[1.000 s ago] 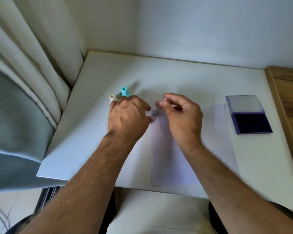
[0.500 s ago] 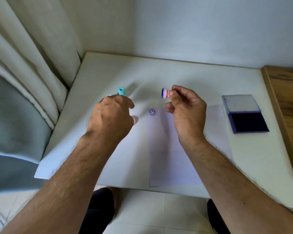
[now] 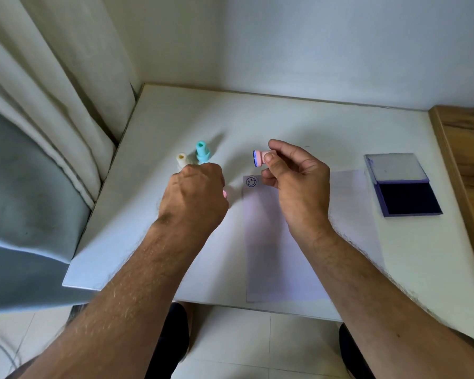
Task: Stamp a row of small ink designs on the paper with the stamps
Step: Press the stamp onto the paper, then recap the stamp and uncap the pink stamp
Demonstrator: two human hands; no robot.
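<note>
Left hand [image 3: 195, 195] hides the bases of two stamps [image 3: 193, 157]

white wall [image 3: 312, 36] | cream curtain [image 3: 52, 91] | tiled floor [image 3: 244, 346] | white table [image 3: 257, 116]

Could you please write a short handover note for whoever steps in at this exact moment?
Right hand pinches the pink stamp above the paper, inked face turned left.
Left hand is curled beside the teal stamp and cream stamp; something pink shows under it, grip unclear.
Ink pad lies open to the right of the paper.
Done: one smiley print at the paper's top-left corner.
Left: the rest of the row.
</note>
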